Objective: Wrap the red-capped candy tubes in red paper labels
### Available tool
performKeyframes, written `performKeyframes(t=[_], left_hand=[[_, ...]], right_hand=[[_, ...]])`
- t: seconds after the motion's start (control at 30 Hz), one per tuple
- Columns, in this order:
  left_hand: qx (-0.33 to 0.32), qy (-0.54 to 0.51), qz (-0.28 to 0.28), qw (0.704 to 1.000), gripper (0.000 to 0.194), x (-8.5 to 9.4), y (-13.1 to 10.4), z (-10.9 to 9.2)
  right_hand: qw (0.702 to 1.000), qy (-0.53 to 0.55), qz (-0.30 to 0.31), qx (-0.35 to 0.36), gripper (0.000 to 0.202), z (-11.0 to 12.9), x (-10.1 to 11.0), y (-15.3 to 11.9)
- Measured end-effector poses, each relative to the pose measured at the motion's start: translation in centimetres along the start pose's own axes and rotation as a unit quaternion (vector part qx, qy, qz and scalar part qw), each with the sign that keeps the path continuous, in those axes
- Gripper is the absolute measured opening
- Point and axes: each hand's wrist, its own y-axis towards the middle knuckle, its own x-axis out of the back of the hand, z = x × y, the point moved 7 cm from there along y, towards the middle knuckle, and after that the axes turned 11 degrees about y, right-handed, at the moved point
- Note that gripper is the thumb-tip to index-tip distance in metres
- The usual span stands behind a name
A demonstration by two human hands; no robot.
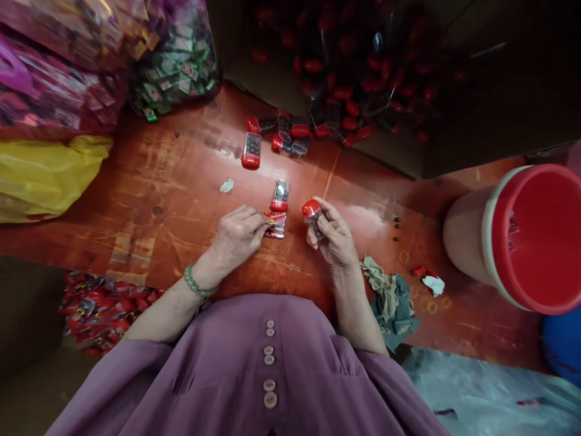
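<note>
My left hand (240,237) pinches the edge of a small printed packet (278,226) on the orange table. In my right hand (336,237) is a small clear container with a red cap (311,208), its cap pointing up and to the left. Just beyond the packet lies another red-capped container (280,196), dark pieces inside, its red end touching or very near the packet. Farther back rests one more such container (251,151), beside a loose group of them (290,131). My fingers partly cover both held things.
At the back, a cardboard box (385,154) spills many red-capped containers. Bags of packets (177,72) and a yellow bag (49,175) stand left. To the right are a crumpled cloth (393,303), yellow rubber bands (429,306) and a red-lidded bucket (469,233). Red packets (104,309) fill a box lower left.
</note>
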Motion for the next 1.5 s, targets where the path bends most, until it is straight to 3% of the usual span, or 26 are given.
performKeyframes(t=[0.2, 0.3, 0.43, 0.57, 0.77, 0.93, 1.0, 1.2, 1.5], left_hand=[[0.004, -0.050, -0.028, 0.998, 0.011, 1.7, -0.4, -0.3], [0.013, -0.095, -0.015, 0.995, 0.009, 1.9, -0.6, -0.6], [0.055, -0.188, 0.031, 0.980, 0.008, 1.3, -0.7, -0.2], [0.079, -0.232, 0.049, 0.968, 0.006, 0.9, -0.8, 0.0], [0.127, -0.274, 0.091, 0.949, 0.005, 0.0, -1.3, 0.4], [0.160, -0.293, 0.107, 0.936, 0.009, -0.4, -1.5, 0.7], [0.167, -0.300, 0.110, 0.933, 0.011, -0.6, -1.6, 0.8], [0.166, -0.330, 0.108, 0.923, 0.009, -0.5, -1.7, 0.8], [0.176, -0.372, 0.174, 0.895, 0.008, -1.5, -2.1, 0.6]], right_hand=[[0.999, -0.033, 0.001, -0.012, 0.044, 0.8, -1.3, -1.7], [0.992, -0.122, 0.006, 0.016, 0.043, 1.9, -2.2, -2.7], [0.953, -0.288, 0.047, 0.084, 0.040, 3.8, -3.5, -3.2], [0.910, -0.375, 0.128, 0.124, 0.043, 4.7, -4.5, -3.2], [0.890, -0.404, 0.199, 0.077, 0.040, 4.5, -4.0, -3.0], [0.911, -0.387, 0.094, 0.103, 0.037, 6.0, -2.8, -2.7], [0.918, -0.371, 0.089, 0.112, 0.038, 6.4, -3.1, -2.8], [0.895, -0.389, 0.182, 0.120, 0.038, 5.7, -5.0, -3.0], [0.852, -0.455, 0.256, 0.043, 0.035, 4.7, -5.4, -3.0]])
